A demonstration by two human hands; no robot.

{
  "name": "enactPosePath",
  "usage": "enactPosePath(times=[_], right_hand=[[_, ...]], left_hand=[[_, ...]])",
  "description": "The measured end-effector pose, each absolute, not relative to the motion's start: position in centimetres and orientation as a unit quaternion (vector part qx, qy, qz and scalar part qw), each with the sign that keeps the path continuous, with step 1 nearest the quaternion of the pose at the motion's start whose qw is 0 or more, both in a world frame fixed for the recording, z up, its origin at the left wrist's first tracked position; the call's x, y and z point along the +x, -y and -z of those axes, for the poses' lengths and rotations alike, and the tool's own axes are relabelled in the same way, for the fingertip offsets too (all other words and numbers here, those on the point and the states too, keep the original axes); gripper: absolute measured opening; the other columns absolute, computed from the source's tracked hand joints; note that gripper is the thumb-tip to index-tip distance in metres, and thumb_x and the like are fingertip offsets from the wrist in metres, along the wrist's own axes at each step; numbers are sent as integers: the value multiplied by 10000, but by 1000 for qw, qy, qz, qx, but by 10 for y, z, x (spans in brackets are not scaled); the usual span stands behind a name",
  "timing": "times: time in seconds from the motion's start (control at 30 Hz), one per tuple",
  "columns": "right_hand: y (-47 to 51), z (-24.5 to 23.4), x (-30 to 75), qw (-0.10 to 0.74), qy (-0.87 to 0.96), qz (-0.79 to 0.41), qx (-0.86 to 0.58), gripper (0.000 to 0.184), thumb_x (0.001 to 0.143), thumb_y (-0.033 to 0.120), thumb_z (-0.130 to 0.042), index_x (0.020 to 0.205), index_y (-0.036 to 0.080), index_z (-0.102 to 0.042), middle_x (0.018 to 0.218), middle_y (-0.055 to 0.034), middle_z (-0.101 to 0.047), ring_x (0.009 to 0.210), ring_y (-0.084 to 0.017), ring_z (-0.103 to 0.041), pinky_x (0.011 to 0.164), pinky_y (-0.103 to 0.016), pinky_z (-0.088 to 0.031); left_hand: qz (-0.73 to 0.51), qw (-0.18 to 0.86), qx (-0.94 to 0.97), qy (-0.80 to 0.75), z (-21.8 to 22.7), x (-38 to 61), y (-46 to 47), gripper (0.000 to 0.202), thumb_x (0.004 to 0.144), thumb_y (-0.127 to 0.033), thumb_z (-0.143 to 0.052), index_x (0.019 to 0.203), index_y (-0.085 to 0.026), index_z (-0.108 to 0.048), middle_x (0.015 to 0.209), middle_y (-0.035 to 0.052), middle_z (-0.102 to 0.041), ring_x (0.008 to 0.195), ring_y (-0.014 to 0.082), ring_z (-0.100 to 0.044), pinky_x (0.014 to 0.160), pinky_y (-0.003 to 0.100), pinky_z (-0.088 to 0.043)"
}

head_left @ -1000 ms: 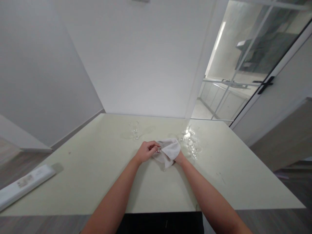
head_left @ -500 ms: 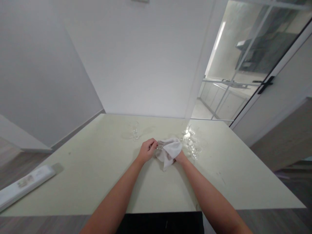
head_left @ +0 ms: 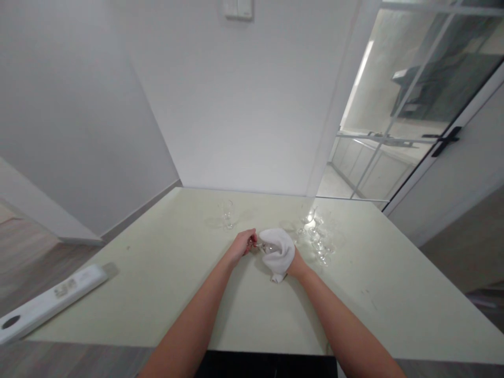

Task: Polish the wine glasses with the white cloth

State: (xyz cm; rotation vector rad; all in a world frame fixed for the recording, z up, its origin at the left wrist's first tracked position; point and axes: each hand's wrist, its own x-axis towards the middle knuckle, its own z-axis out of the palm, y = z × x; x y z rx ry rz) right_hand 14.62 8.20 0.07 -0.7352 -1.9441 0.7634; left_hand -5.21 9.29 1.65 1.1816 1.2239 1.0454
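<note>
My left hand [head_left: 242,245] is closed on the foot end of a clear stemmed glass [head_left: 268,247], which lies sideways above the table. A white cloth [head_left: 281,252] wraps around the bowl of that glass. Behind the cloth, my right hand [head_left: 294,263] grips it, with most of its fingers hidden by the folds. One stemmed glass [head_left: 227,215] stands upright on the table beyond my left hand. Several more clear glasses [head_left: 315,233] are grouped to the right of the cloth; their outlines overlap and are hard to separate.
The pale table [head_left: 165,294] meets a white wall [head_left: 236,115] at its far edge. A long white box [head_left: 55,296] lies at the left edge of the table. To the right is a glazed door with a black handle [head_left: 447,140].
The cloth has shifted around the glass, and its opening now faces my left hand, showing more of the bowl and stem. The whole view has tilted up slightly and turned left.
</note>
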Motion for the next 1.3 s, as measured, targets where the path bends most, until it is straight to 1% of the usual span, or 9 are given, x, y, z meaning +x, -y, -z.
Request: enactPosePath(times=[0.2,0.37,0.53,0.63,0.77,0.87,1.03,1.13,1.3], right_hand=[[-84,-8,138,489,752,-330,-295,526,691,332,-756,1184,191,-644,1212,-110,-653,1124,-277,-593,1064,-462,-389],[-82,-7,140,457,714,-439,-297,471,720,353,-731,1163,210,-659,1188,-82,-677,1104,-257,-620,1040,-436,-423],[-85,7,146,413,672,-506,-350,310,671,404,-737,909,205,-733,1029,-69,-734,1010,-265,-652,1029,-452,-419],[-84,14,145,434,584,-583,-360,315,688,460,-711,886,215,-724,1060,-62,-727,1047,-241,-634,1040,-410,-404],[-81,16,142,404,464,-684,-391,409,713,589,-627,818,202,-706,850,-71,-750,870,-251,-683,857,-423,-516],[-82,13,140,405,398,-720,-399,417,676,605,-643,769,202,-692,737,-55,-735,784,-248,-689,749,-389,-544],[-89,4,136,518,385,-654,-395,427,702,605,-601,806,198,-679,704,-17,-710,718,-207,-665,671,-325,-536],[-92,2,140,572,397,-592,-406,364,667,525,-679,843,206,-677,772,3,-706,719,-178,-645,671,-301,-532],[-94,6,156,549,555,-496,-381,401,640,433,-763,976,224,-703,1069,-61,-705,1000,-245,-638,914,-416,-506]], left_hand=[[-521,372,621,-452,-20,-51,-89,255,823,-426,-553,770,-177,-540,669,-23,-482,602,112,-437,551,222,-326],[-530,267,684,-425,-20,-52,-84,290,930,-392,-416,733,-186,-472,686,-14,-450,663,133,-431,635,257,-340],[-518,214,723,-405,-20,-55,-81,304,958,-353,-346,704,-199,-408,675,-13,-404,649,140,-403,634,279,-325],[-511,199,743,-384,-21,-55,-77,300,958,-349,-332,705,-205,-404,678,-7,-398,640,148,-396,632,290,-318],[-515,213,732,-391,-24,-50,-71,320,944,-392,-338,691,-214,-421,671,1,-402,633,160,-391,640,297,-323],[-532,238,692,-427,-27,-45,-69,337,916,-437,-381,670,-214,-438,661,6,-415,637,163,-396,647,291,-332],[-591,251,603,-474,-26,-45,-79,390,911,-497,-375,651,-211,-423,630,-6,-400,614,147,-383,601,267,-335],[-642,273,521,-491,-24,-50,-88,390,911,-511,-375,660,-214,-409,619,-13,-386,573,134,-369,530,250,-315],[-662,313,472,-491,-21,-54,-95,389,901,-523,-395,665,-214,-406,616,-22,-371,542,120,-359,480,239,-286]])
